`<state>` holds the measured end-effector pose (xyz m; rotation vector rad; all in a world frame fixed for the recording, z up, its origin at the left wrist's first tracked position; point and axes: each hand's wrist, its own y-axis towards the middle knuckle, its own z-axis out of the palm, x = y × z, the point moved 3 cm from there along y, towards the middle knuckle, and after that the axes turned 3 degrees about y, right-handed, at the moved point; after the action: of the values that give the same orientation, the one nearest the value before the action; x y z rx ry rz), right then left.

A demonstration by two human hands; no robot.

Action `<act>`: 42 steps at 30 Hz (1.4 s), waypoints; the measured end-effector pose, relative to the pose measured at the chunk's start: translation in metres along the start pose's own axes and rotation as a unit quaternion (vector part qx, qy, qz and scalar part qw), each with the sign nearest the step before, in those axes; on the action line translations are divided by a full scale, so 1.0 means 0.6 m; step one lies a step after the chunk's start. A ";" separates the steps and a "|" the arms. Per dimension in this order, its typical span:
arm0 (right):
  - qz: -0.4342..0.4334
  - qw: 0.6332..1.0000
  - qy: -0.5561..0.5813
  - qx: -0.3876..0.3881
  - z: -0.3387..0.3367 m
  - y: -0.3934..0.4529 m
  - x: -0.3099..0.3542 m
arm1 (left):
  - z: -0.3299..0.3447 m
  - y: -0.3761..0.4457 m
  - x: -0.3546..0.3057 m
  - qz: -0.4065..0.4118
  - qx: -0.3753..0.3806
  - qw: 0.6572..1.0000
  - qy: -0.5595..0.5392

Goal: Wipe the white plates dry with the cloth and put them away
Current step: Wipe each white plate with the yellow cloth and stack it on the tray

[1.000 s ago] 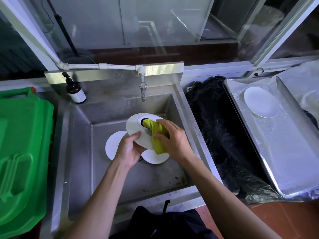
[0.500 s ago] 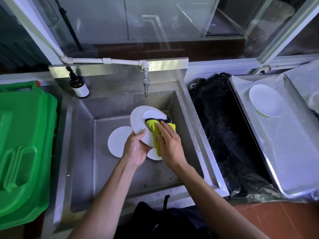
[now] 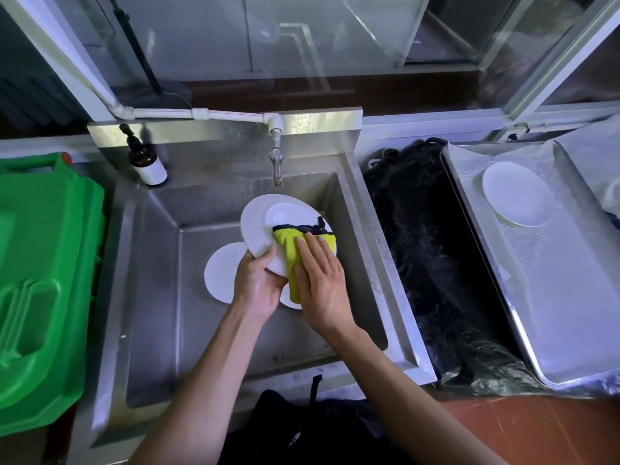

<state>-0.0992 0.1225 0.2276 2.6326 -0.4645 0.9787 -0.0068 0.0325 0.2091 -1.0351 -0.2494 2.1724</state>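
- A steel sink (image 3: 365, 236) sat under a window, its basin deep and dull, with a tap (image 3: 275, 159) at the middle of its back wall.
- On the sink's back-left ledge stood a brown pump bottle (image 3: 146, 162); a green plastic bin lid (image 3: 40, 283) lay just left of the sink.
- Right of the sink came a heap of black netting (image 3: 422, 243), and beyond that a metal tray (image 3: 550, 317) lined with clear film, carrying one white plate (image 3: 516, 194) near its far end.
- Two more plates lay flat on the sink floor — one (image 3: 221, 273) left of the hands, another (image 3: 289, 302) mostly hidden under them.
- The basin walls closed in near the hands on the right; the sink floor was open toward the person.
- The left hand (image 3: 256, 286) gripped the lower rim of a tilted white plate (image 3: 268, 226) held above the sink floor, thumb on its face.
- The right hand (image 3: 320, 280) lay with fingers straight — pressing a yellow cloth (image 3: 295, 253) with dark trim flat against that plate's right half.
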 end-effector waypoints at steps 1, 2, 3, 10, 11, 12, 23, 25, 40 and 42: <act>0.004 1.000 0.004 -0.005 -0.003 0.002 -0.005 | 0.003 -0.002 0.001 0.003 0.001 1.000 -0.001; 0.007 1.000 0.010 -0.011 -0.006 0.004 -0.012 | 0.005 -0.003 0.002 0.006 0.003 1.000 -0.002; 0.008 1.000 0.016 -0.020 -0.010 0.006 -0.019 | 0.007 -0.003 0.004 0.009 0.003 1.000 0.000; 0.068 0.994 0.080 0.011 -0.048 0.042 -0.084 | 0.028 -0.010 0.008 0.018 0.005 1.000 0.025; 0.081 0.993 0.089 0.018 -0.054 0.049 -0.092 | 0.033 -0.010 0.008 0.015 0.008 0.999 0.033; 0.093 0.991 0.097 0.023 -0.062 0.056 -0.098 | 0.037 -0.010 0.009 0.012 0.009 0.999 0.041; 0.116 0.982 0.143 0.031 -0.150 0.112 -0.133 | 0.076 -0.035 0.029 0.000 0.048 0.995 0.089; 0.108 0.984 0.137 0.031 -0.159 0.120 -0.132 | 0.081 -0.041 0.035 -0.007 0.048 0.993 0.105; -0.125 0.989 0.059 0.049 -0.153 0.097 -0.080 | 0.120 -0.068 0.061 -0.002 0.012 0.979 0.206; -0.161 0.983 0.070 0.058 -0.152 0.087 -0.076 | 0.125 -0.070 0.059 -0.003 0.008 0.977 0.211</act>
<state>-0.2050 0.1190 0.2715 2.6025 0.0526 1.0995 -0.0557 0.0960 0.2559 -1.4507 -0.0361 1.8880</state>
